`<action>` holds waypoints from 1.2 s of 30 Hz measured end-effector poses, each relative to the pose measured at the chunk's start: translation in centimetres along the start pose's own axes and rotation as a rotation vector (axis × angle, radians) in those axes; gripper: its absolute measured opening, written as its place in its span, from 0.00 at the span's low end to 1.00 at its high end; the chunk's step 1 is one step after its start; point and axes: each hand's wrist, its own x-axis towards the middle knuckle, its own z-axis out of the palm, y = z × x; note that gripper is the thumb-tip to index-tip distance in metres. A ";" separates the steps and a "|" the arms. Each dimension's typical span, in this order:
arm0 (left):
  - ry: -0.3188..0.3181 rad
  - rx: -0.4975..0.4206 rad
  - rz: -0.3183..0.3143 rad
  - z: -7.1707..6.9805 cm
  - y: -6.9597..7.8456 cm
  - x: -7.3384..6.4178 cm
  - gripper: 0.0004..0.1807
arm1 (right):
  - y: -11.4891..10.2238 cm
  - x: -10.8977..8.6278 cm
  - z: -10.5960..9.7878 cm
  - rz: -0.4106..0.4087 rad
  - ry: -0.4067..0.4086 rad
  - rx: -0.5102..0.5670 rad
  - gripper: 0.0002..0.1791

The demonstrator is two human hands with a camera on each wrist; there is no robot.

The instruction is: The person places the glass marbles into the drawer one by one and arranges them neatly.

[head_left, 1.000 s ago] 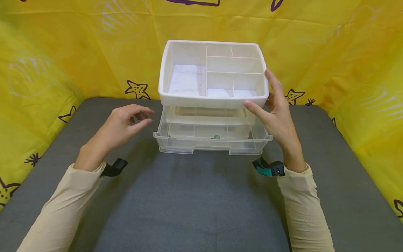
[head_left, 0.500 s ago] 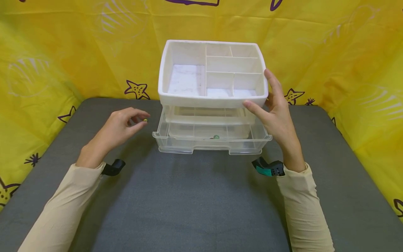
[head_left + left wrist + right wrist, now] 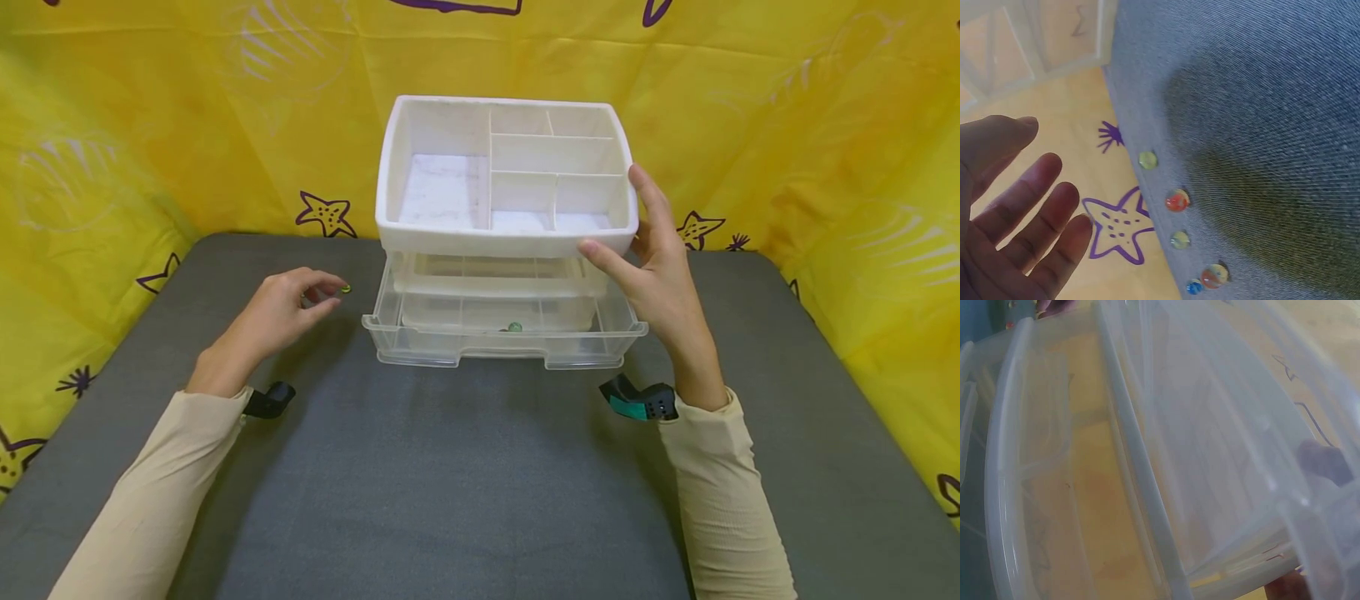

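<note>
Grey tabletop [image 3: 480, 475], five marbles [image 3: 1180, 240], two hands [image 3: 281, 310] [image 3: 666, 287]: left relaxed, right curled around one organizer [image 3: 495, 243].

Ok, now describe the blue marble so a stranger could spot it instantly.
In the left wrist view, start from the grey table. A loose line of marbles runs down the picture on it; follow that to the bottom, to the orange marble. Right beside it sits the blue marble, the only blue one in the line and the smallest-looking.
</note>
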 end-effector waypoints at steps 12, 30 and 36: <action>-0.078 0.014 -0.053 0.6 -1.2 0.1 0.12 | 0.0 0.0 -0.1 0.014 0.001 -0.018 0.47; -0.195 0.039 -0.180 1.1 -2.7 0.2 0.15 | 0.0 0.0 0.0 0.009 0.001 -0.016 0.47; -0.194 0.046 -0.167 1.2 -2.9 0.3 0.14 | 0.0 0.0 0.0 0.008 0.002 -0.014 0.47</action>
